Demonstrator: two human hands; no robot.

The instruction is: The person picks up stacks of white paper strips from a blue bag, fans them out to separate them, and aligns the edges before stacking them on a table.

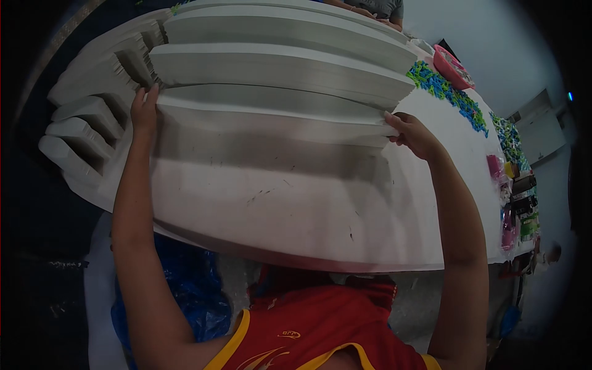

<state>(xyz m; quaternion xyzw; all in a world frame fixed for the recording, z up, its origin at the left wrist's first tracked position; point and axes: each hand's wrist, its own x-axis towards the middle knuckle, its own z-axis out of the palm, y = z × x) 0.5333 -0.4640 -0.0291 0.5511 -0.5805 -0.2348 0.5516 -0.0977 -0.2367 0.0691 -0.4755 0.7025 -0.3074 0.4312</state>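
Several long, pale grey-white folded pieces lie in rows across the white table. The nearest long piece (271, 114) spans the space between my hands. My left hand (145, 111) pinches its left end, fingers pointing away from me. At its right end, my right hand (412, 132) grips the edge between thumb and fingers. Just beyond it and close against it lies another long piece (277, 71). Whether the held piece is one sheet or a stack cannot be made out.
Stacks of folded white pieces (83, 132) line the table's left side. Small blue and green items (453, 98) lie at the right, near a pink basin (453, 68). Packets and bottles (521, 203) stand at the right edge. Another person's hands (370, 15) are at the far side.
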